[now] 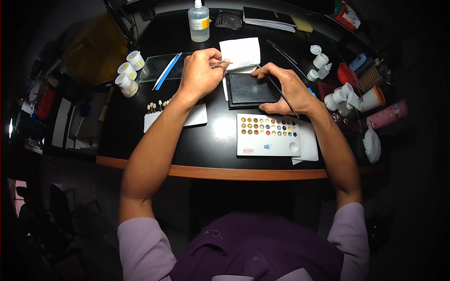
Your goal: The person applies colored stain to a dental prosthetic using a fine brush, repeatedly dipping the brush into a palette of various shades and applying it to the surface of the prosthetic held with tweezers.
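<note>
My left hand [202,70] is closed in a pinch on a slim metal holder [218,63], with a small yellowish, tooth-like piece [229,61] at its tip, above a folded white paper [243,49]. A thin dark brush [287,99] is tucked in my right hand [288,89]. That hand's finger and thumb also span the right end of a flat black box [251,89] and touch its far and near edges. Just nearer lies a white palette [268,149] with rows of coloured wells. A white shade-tab holder [199,116] with tooth-shaped tabs sits partly behind my left forearm.
Several white jars [126,85] stand at the left beside a glass slab [147,70] with a blue-and-white strip [167,72]. A clear bottle [199,23] rises at the back. Small white bottles [320,61] and a pink tube [391,114] crowd the right. The wooden table edge [243,174] runs nearest.
</note>
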Demonstrator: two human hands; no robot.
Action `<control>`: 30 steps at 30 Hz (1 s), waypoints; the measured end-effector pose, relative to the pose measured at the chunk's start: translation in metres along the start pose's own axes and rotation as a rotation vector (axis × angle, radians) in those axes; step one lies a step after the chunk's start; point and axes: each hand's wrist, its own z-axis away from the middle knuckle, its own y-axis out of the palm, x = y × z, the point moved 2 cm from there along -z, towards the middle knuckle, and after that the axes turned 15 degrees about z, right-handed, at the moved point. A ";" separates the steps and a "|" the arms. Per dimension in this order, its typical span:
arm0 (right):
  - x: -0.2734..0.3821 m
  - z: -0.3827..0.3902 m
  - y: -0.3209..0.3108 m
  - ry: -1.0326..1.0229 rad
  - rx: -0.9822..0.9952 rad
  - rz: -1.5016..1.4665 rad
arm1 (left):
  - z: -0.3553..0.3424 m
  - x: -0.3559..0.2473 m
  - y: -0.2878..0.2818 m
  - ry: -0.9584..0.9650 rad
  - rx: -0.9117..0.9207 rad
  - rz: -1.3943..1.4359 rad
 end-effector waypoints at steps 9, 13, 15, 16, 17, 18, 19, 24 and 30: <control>-0.006 0.002 0.001 0.063 0.004 -0.041 | 0.002 -0.001 0.003 -0.020 0.012 -0.032; -0.005 0.005 -0.003 0.007 -0.072 -0.053 | 0.001 0.003 0.000 -0.047 0.001 -0.005; -0.002 0.005 -0.017 0.040 -0.170 -0.070 | 0.003 0.007 -0.001 -0.021 -0.007 -0.007; -0.008 0.004 -0.022 0.122 -0.224 -0.187 | 0.001 0.006 0.000 0.011 -0.007 -0.008; -0.008 0.001 -0.038 0.257 -0.171 -0.217 | 0.000 0.004 0.002 0.013 -0.003 -0.006; -0.018 -0.012 -0.039 0.207 -0.279 -0.323 | 0.000 0.003 0.004 0.021 0.008 -0.009; -0.030 -0.029 -0.041 0.160 -0.392 -0.426 | -0.001 0.000 0.007 0.030 0.026 -0.011; -0.025 -0.129 -0.044 0.373 -0.257 0.022 | 0.000 0.002 0.003 0.051 0.009 -0.036; 0.039 -0.187 -0.062 0.112 -0.272 0.538 | 0.000 -0.012 0.001 0.059 0.029 -0.035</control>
